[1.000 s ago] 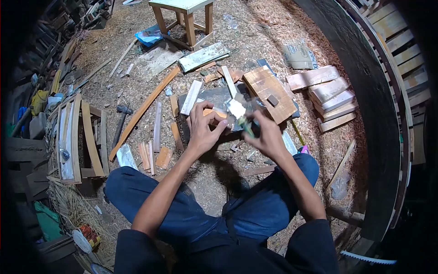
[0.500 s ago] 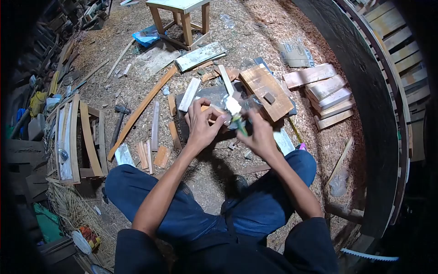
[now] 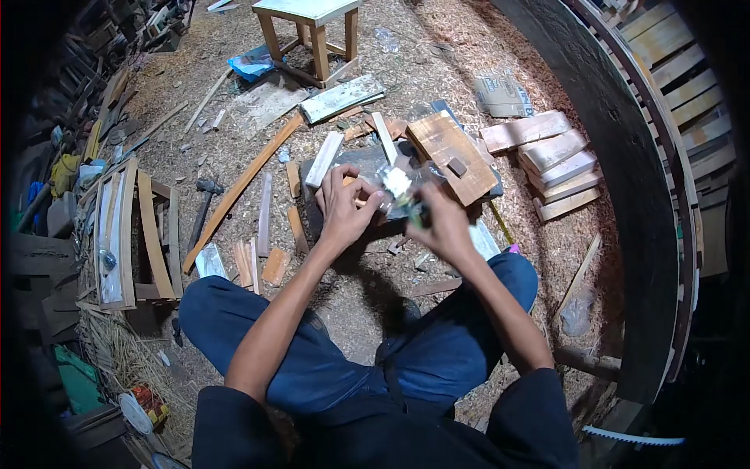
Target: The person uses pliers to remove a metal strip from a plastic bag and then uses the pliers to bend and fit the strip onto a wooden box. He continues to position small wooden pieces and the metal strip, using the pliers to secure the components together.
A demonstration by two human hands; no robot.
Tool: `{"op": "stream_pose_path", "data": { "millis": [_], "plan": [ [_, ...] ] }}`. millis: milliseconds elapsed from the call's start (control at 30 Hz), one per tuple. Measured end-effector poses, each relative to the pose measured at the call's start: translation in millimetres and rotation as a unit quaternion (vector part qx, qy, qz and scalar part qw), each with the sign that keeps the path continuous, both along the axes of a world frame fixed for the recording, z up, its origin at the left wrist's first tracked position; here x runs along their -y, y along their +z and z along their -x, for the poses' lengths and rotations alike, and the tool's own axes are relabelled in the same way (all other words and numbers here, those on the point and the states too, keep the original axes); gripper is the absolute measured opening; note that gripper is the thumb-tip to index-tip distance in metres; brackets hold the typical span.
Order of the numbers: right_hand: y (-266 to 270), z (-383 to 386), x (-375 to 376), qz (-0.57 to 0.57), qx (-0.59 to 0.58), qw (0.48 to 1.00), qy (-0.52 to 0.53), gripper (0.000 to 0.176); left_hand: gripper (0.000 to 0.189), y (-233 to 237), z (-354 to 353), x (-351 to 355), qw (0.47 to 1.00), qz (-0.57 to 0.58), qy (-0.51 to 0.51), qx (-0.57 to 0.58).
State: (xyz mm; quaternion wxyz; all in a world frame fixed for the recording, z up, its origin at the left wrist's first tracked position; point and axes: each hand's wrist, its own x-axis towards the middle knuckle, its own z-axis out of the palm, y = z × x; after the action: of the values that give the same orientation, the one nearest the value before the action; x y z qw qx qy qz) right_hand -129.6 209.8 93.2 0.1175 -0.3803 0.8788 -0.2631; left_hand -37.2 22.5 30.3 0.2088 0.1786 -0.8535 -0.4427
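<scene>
My left hand point(image 3: 344, 209) is curled, thumb and fingers pinched at the near edge of a dark block. What it grips is mostly hidden; a bit of light wood shows by the fingers. Opposite it, my right hand point(image 3: 444, 223) is closed and smeared by motion around a small green object point(image 3: 414, 209) whose kind I cannot make out. Between the hands is a bright white, glaring patch point(image 3: 397, 182) with clear, plastic-like material around it. Beneath lies the dark block point(image 3: 312, 223), with a brown wooden board point(image 3: 441, 144) and a small dark wood piece point(image 3: 457, 166) on its right.
A hammer point(image 3: 205, 199) and a long wooden strip point(image 3: 246, 191) lie to the left, near a slatted wooden frame point(image 3: 129, 234). Stacked planks point(image 3: 558, 164) are at the right. A small stool point(image 3: 316, 39) stands ahead. Wood shavings cover the ground. A saw blade point(image 3: 633, 436) shows lower right.
My right hand has shifted slightly and blurs more, and the green object in it is less distinct. My left hand stays nearly in place. The whole view has moved slightly.
</scene>
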Motion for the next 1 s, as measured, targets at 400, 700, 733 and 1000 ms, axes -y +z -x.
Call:
{"op": "stream_pose_path", "data": {
  "millis": [400,700,733,1000],
  "plan": [
    [11,13,-3,0.03,0.015,0.999,-0.02,0.054,0.026,0,-3,1,0.999,0.031,0.011,0.025],
    [-8,1,-1,0.026,0.033,0.999,-0.015,0.063,0.027,6,2,-2,0.999,0.039,0.02,0.023],
    [-9,0,-1,0.027,0.055,0.997,-0.041,0.064,0.027,7,1,-3,0.999,0.037,0.021,0.022],
    [7,-12,7,-0.067,0.027,0.992,-0.103,0.065,0.042,9,-15,-12,0.993,0.114,0.0,-0.008]
  ]
}}
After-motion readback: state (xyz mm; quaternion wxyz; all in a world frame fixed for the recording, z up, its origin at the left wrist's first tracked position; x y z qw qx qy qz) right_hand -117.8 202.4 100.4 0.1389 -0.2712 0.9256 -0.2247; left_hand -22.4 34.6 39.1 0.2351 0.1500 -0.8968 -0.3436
